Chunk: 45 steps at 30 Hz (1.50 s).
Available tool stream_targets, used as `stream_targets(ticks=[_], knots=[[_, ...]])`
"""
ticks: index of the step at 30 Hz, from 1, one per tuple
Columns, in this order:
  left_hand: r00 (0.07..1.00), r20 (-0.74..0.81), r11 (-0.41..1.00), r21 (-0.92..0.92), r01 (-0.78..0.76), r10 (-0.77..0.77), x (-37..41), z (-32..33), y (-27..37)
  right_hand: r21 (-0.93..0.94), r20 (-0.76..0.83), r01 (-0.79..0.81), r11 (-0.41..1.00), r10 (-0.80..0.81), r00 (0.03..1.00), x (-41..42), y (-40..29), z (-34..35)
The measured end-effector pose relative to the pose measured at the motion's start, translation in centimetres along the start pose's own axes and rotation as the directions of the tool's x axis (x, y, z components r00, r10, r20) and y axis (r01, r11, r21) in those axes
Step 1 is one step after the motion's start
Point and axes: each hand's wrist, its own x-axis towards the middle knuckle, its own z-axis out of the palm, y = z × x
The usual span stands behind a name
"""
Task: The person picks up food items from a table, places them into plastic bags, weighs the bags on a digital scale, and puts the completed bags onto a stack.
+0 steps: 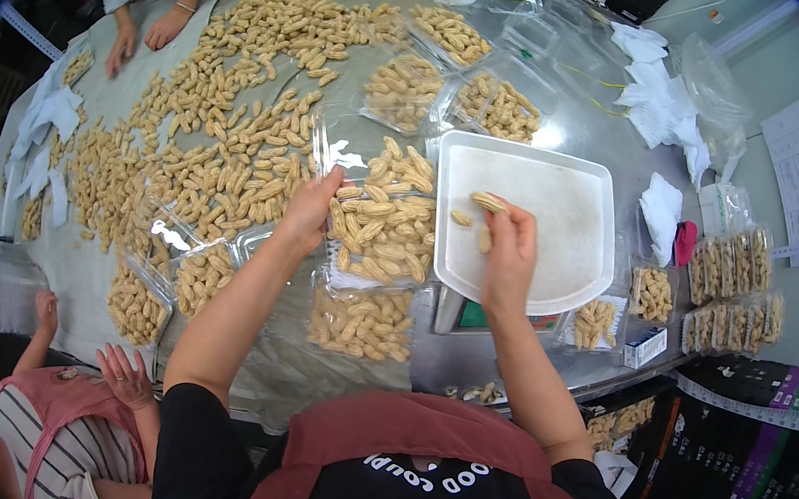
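Note:
My left hand (308, 216) grips the left edge of a clear plastic clamshell box heaped with peanuts in the shell (391, 229). The box lies just left of a white plastic tray (571, 211). Over that tray, my right hand (510, 253) pinches a single peanut (488, 201) between thumb and fingers. A smaller peanut (461, 218) rests in the tray, and another piece shows beside my fingers. Beneath the tray, part of a scale (472, 315) with a green panel is visible. A filled clamshell box (362, 324) stands nearer to me.
Loose peanuts (240, 77) spread across the cloth-covered table at left. Filled boxes (498, 107) stand beyond the tray; stacked filled boxes (734, 267) are at right. White liners (654, 94) lie at far right. Co-workers' hands (166, 28) are at far left, near left and the back.

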Motion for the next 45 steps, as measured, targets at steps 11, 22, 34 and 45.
stream_targets(ticks=[11, 22, 34, 45], knots=[[0.999, 0.026, 0.999, -0.018, -0.027, 0.027, -1.4, -1.4, 1.2, 0.496, 0.219, -0.239, 0.835, 0.146, 0.965, -1.7, -2.4, 5.8], [1.000, 0.018, 0.997, -0.073, -0.021, 0.023, -3.0, -1.9, 2.8, 0.441, 0.058, -0.108, 0.891, 0.092, 0.994, 0.1, -3.3, 0.9], [0.999, -0.052, 0.999, -0.052, -0.012, 0.009, -5.8, -2.3, 3.9, 0.495, 0.278, -0.239, 0.836, 0.109, 0.954, -5.2, -2.8, 3.3], [0.992, 0.121, 0.997, -0.072, -0.014, 0.023, -6.7, 3.0, 6.3, 0.523, 0.109, -0.102, 0.846, 0.052, 0.993, 2.8, -8.0, -3.0]])
